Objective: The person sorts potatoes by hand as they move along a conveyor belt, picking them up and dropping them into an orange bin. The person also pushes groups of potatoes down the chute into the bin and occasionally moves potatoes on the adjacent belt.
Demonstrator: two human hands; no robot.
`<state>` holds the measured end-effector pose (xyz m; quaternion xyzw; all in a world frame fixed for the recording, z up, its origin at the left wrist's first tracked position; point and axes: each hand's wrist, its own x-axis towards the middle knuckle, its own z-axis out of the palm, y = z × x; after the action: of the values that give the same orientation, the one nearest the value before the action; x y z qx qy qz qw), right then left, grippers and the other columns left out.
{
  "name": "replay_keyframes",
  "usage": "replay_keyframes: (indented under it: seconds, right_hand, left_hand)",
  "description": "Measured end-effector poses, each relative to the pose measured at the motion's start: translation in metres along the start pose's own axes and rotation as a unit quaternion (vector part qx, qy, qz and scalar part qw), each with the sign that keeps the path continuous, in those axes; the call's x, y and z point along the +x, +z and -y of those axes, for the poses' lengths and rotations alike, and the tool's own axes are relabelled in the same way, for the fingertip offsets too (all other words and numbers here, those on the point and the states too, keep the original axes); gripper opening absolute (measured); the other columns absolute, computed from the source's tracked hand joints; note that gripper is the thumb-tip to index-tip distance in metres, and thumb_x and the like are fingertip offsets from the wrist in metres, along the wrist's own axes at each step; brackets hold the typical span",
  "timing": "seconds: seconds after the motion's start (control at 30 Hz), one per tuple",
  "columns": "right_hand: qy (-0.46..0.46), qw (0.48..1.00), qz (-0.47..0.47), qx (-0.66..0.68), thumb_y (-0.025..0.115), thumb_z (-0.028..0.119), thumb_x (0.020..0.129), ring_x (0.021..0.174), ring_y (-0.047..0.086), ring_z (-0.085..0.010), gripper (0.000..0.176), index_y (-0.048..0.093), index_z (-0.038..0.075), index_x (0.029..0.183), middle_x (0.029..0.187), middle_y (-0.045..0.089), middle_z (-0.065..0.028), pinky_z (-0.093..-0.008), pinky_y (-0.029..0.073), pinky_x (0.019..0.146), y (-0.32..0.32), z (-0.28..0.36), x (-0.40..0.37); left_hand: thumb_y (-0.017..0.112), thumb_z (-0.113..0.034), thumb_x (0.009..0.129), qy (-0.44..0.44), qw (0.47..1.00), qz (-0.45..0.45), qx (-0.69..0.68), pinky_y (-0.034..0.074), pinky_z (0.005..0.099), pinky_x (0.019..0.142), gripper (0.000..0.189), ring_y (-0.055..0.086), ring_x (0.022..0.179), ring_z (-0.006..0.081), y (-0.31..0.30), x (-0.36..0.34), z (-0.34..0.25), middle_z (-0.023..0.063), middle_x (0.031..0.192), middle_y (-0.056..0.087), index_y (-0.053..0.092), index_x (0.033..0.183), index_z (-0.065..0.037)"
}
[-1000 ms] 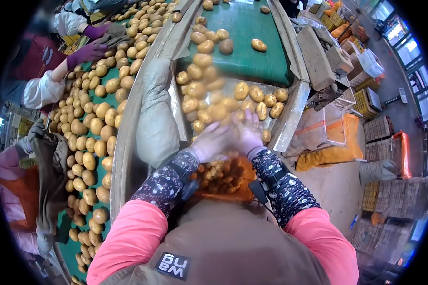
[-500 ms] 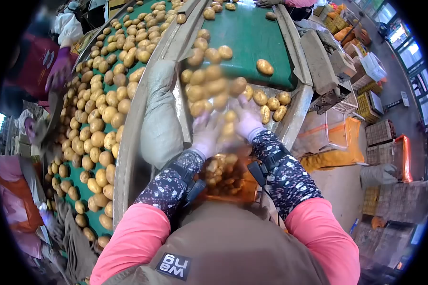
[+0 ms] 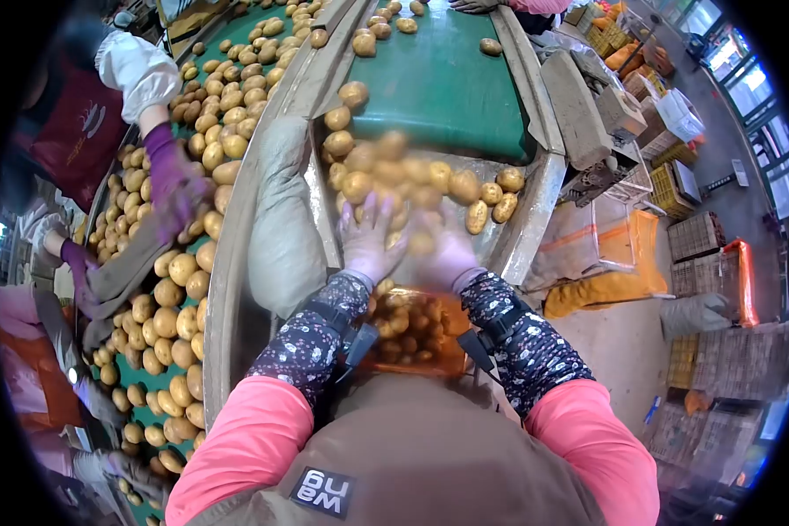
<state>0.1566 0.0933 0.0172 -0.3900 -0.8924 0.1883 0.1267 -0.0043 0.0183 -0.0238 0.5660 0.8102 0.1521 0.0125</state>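
My left hand (image 3: 370, 241), in a pale glove, lies with its fingers spread on the potatoes at the left of the metal chute. Beside it, my right hand (image 3: 443, 244) rests among potatoes too; its fingers are blurred and partly hidden. Several potatoes (image 3: 430, 175) are bunched just beyond my fingertips, some smeared by motion. The green belt (image 3: 438, 79) ends behind them. Below my wrists, an orange mesh bag (image 3: 447, 329) holds many potatoes.
A wider belt (image 3: 153, 382) full of potatoes runs along the left, where a co-worker's purple-gloved hand (image 3: 175, 188) reaches in. A grey padded sack (image 3: 285, 219) lies on the frame. Crates (image 3: 697, 237) stand at the right.
My left hand has moved slightly left, with its fingers more spread. Potatoes near my hands have shifted. The co-worker's arm at the left now reaches over the wide belt.
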Motion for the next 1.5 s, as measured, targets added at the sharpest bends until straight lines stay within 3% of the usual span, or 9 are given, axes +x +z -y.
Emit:
replay_keyframes:
  seconds: [0.33, 0.53, 0.63, 0.73, 0.77, 1.0, 1.27, 1.37, 1.5]
  right_hand:
    - [-0.004, 0.996, 0.001, -0.094, 0.062, 0.020, 0.089, 0.103, 0.064, -0.0351, 0.063, 0.040, 0.014, 0.148, 0.120, 0.060, -0.0188, -0.0459, 0.052, 0.088, 0.007, 0.000, 0.030]
    - [0.070, 0.989, 0.126, 0.028, 0.063, 0.030, 0.092, 0.095, 0.064, -0.0352, 0.043, 0.057, 0.008, 0.128, 0.108, 0.063, -0.0196, -0.0462, 0.051, 0.086, -0.001, -0.003, 0.010]
    - [0.103, 0.980, 0.152, 0.082, 0.065, 0.031, 0.086, 0.113, 0.060, -0.0387, 0.045, 0.059, 0.017, 0.128, 0.124, 0.062, -0.0213, -0.0458, 0.046, 0.100, -0.010, -0.001, 0.007]
    - [-0.011, 0.989, -0.120, 0.086, 0.066, 0.029, 0.084, 0.114, 0.060, -0.0383, 0.044, 0.061, 0.014, 0.125, 0.127, 0.060, -0.0197, -0.0445, 0.046, 0.100, 0.006, -0.012, 0.022]
    - [-0.030, 0.990, -0.114, 0.079, 0.065, 0.025, 0.085, 0.115, 0.059, -0.0376, 0.042, 0.061, 0.011, 0.124, 0.127, 0.060, -0.0194, -0.0450, 0.046, 0.100, 0.006, -0.015, 0.032]
    - [0.033, 0.986, 0.163, -0.028, 0.060, 0.018, 0.085, 0.136, 0.041, -0.0334, 0.051, 0.055, 0.009, 0.135, 0.146, 0.045, -0.0161, -0.0437, 0.038, 0.110, -0.016, 0.016, 0.047]
    - [-0.088, 0.973, 0.184, -0.109, 0.061, 0.035, 0.085, 0.146, 0.021, -0.0402, 0.071, 0.041, 0.006, 0.147, 0.156, 0.029, -0.0214, -0.0497, 0.019, 0.119, 0.042, -0.033, 0.022]
    - [0.002, 0.974, 0.225, -0.041, 0.062, 0.033, 0.085, 0.146, 0.020, -0.0431, 0.069, 0.042, 0.005, 0.145, 0.157, 0.027, -0.0206, -0.0492, 0.019, 0.119, -0.007, 0.004, 0.019]
    - [0.008, 0.989, -0.065, -0.136, 0.066, 0.036, 0.082, 0.144, 0.025, -0.0429, 0.066, 0.048, 0.014, 0.142, 0.151, 0.035, -0.0208, -0.0512, 0.022, 0.116, -0.018, -0.030, 0.039]
  left_hand:
    - [0.059, -0.053, 0.085, 0.245, 0.967, -0.055, 0.046, 0.013, 0.0595, 0.115, 0.068, 0.022, 0.138, 0.0448, -0.019, -0.028, -0.006, 0.0117, 0.149, 0.033, 0.044, 0.142, -0.019]
    - [0.068, -0.050, 0.079, -0.042, 0.992, -0.098, -0.063, 0.012, 0.0559, 0.118, 0.081, 0.014, 0.144, 0.0463, -0.004, -0.006, -0.007, 0.0175, 0.159, 0.016, 0.041, 0.147, -0.015]
    - [0.069, -0.051, 0.079, -0.027, 0.999, -0.021, -0.013, 0.010, 0.0580, 0.118, 0.075, 0.016, 0.145, 0.0450, -0.015, -0.013, -0.012, 0.0166, 0.159, 0.017, 0.049, 0.143, -0.017]
    - [0.069, -0.055, 0.078, 0.021, 0.992, 0.124, -0.031, 0.007, 0.0587, 0.118, 0.073, 0.019, 0.145, 0.0411, -0.040, -0.012, -0.024, 0.0162, 0.158, 0.022, 0.051, 0.140, -0.021]
    - [0.071, -0.052, 0.076, 0.055, 0.990, 0.125, 0.024, 0.026, 0.0564, 0.114, 0.074, 0.029, 0.141, 0.0441, -0.037, -0.014, -0.022, 0.0174, 0.155, 0.029, 0.048, 0.140, -0.024]
    - [0.073, -0.055, 0.075, 0.242, 0.963, 0.118, 0.003, 0.006, 0.0626, 0.117, 0.080, 0.025, 0.143, 0.0436, -0.032, -0.029, -0.013, 0.0140, 0.154, 0.032, 0.046, 0.141, -0.019]
    - [0.079, -0.064, 0.059, 0.113, 0.992, -0.035, -0.037, 0.007, 0.0637, 0.115, 0.102, 0.016, 0.143, 0.0489, -0.010, -0.029, -0.003, 0.0241, 0.153, 0.024, 0.043, 0.143, -0.018]
    - [0.066, -0.059, 0.076, 0.071, 0.996, -0.045, -0.035, 0.004, 0.0667, 0.114, 0.088, 0.011, 0.144, 0.0519, 0.008, -0.030, 0.008, 0.0269, 0.155, 0.021, 0.037, 0.149, -0.019]
    - [0.054, -0.053, 0.088, 0.063, 0.998, -0.005, -0.003, 0.003, 0.0713, 0.111, 0.071, 0.010, 0.144, 0.0528, 0.004, -0.031, 0.000, 0.0173, 0.158, 0.021, 0.036, 0.150, -0.024]
